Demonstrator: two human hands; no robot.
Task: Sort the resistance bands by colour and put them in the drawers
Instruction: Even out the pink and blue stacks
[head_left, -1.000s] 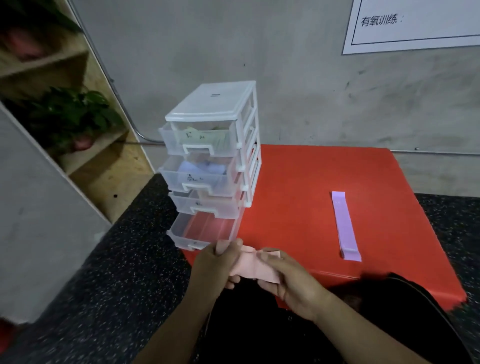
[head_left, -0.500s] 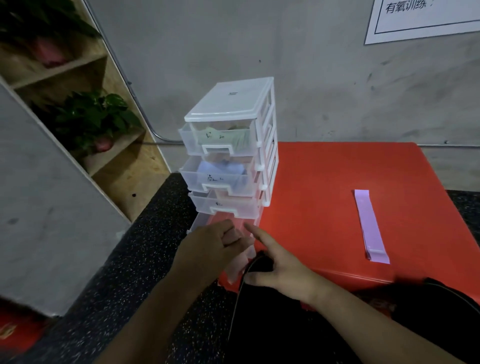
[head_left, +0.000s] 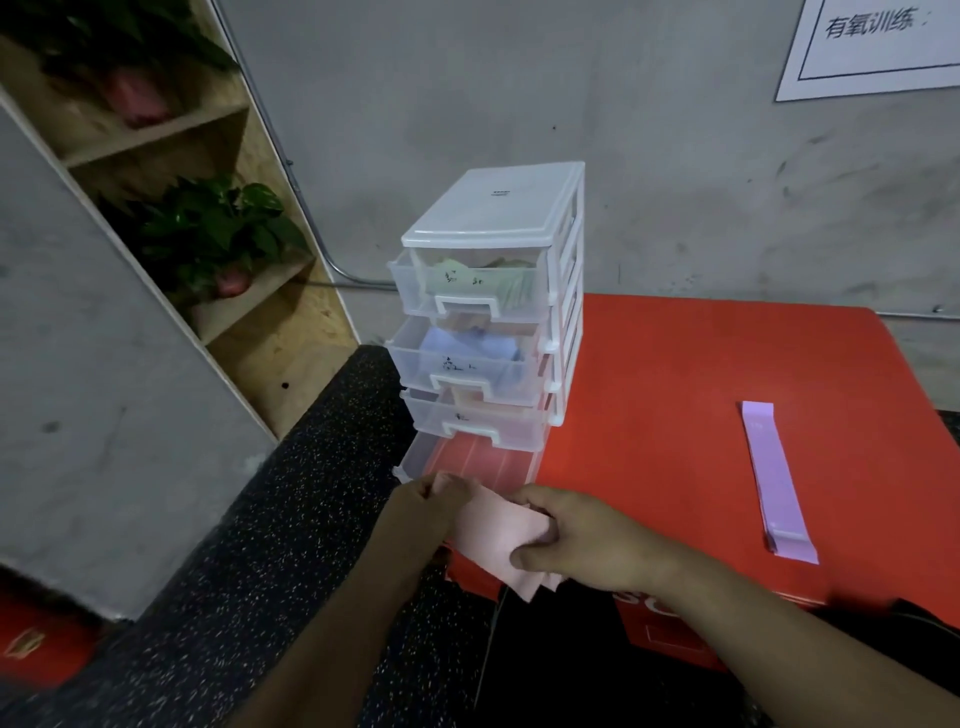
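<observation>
Both the left hand (head_left: 422, 508) and right hand (head_left: 589, 538) pinch the pink band (head_left: 493, 532); wall sign (head_left: 878, 49) reads 有氧训练.

One drawer unit (head_left: 493, 208) with four drawers: three pushed in, top (head_left: 467, 291), second (head_left: 462, 364) and third (head_left: 478, 418), and one pulled out, the bottom drawer (head_left: 467, 460).

Two bands lie outside the drawers: one pink band (head_left: 498, 535) and one purple band (head_left: 774, 478). How many bands sit inside the top three drawers cannot be counted through the plastic.

Two hands, the left hand (head_left: 421, 512) and the right hand (head_left: 587, 540), both on the pink band.

One red desk (head_left: 675, 389). Two plants: one lower (head_left: 218, 228), one upper (head_left: 130, 62). One sign (head_left: 883, 47).
</observation>
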